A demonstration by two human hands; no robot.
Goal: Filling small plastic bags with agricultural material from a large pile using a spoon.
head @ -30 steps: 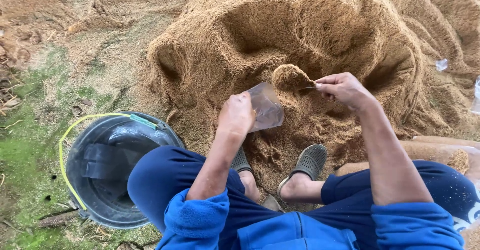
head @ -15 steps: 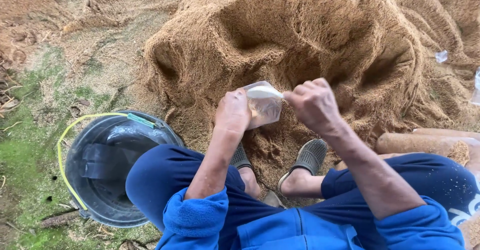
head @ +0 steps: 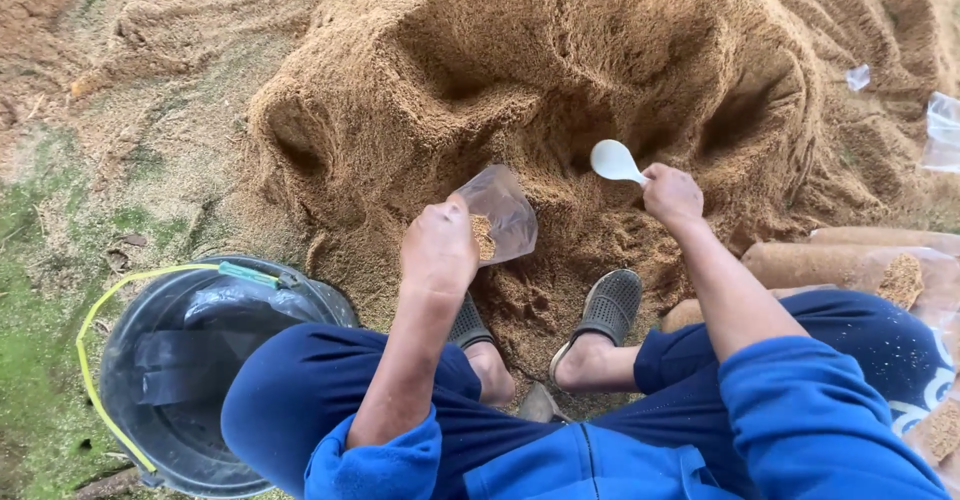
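Observation:
My left hand grips a clear plastic bag by its mouth; a little brown sawdust lies inside it. My right hand holds a white spoon, its bowl empty and pointing left over the hollow in the big sawdust heap. The spoon is to the right of the bag and apart from it. I squat in blue trousers and grey clogs at the foot of the heap.
A black bucket with a yellow handle stands at my left knee on mossy ground. Filled clear bags of sawdust lie at the right. Loose empty plastic bags rest on the heap's right side.
My right hand tipped a spoonful of sawdust into the bag, then drew the emptied spoon away to the right toward the heap. The left hand kept the bag in place.

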